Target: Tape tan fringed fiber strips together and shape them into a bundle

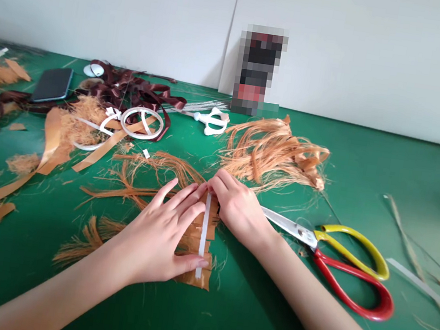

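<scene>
Brown ribbon pieces (pixel 193 230) with frayed ends lie side by side on the green table, and a narrow white tape strip (pixel 207 215) runs along their uncut edge. My left hand (pixel 164 228) rests spread over the ribbons, its thumb on the strip's near end. At the far end, my right hand (pixel 236 205) is closed with its fingertips pinched by the tape; what sits between them is hidden. Frayed brown strands (pixel 158 162) fan out to the left. Just right of my right hand lie large scissors (pixel 316 239) with a yellow and a red handle.
A bundle of frayed light-brown ribbon (pixel 274 153) lies beyond my right hand. White-handled scissors (pixel 212 122), a tape roll (pixel 142 123), dark brown ribbon (pixel 132 90) and a phone (pixel 53 84) are at the back left. A pixelated object (pixel 257 72) stands against the white wall (pixel 362 54).
</scene>
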Motion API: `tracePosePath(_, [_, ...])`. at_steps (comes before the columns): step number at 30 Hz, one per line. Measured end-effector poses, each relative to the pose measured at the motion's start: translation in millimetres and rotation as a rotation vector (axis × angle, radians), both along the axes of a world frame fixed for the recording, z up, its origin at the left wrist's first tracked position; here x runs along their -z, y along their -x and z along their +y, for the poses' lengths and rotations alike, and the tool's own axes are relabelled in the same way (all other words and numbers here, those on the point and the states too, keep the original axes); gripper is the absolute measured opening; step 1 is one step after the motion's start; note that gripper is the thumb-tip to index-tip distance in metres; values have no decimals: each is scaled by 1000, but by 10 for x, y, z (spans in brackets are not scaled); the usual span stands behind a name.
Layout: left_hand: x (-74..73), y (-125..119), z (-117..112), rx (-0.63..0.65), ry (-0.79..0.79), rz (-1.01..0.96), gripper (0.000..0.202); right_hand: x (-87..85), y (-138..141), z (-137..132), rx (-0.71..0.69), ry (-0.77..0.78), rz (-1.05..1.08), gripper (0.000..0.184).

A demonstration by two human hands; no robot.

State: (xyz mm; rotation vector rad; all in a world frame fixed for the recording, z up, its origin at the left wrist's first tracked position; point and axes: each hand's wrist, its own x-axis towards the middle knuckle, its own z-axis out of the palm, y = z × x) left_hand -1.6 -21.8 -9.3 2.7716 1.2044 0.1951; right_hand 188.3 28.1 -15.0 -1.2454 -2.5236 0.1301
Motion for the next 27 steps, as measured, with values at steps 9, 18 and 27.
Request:
tracePosePath(9, [9,-8,10,7,-23,-14,78,56,-29,11,58,109,316,23])
tracePosePath(18, [16,7,9,8,-27,5,80,90,-73,27,-6,155,418,20])
tracePosePath(27, [22,-16,9,1,-15,9,82,-32,-8,-3,-77,-3,-15,23])
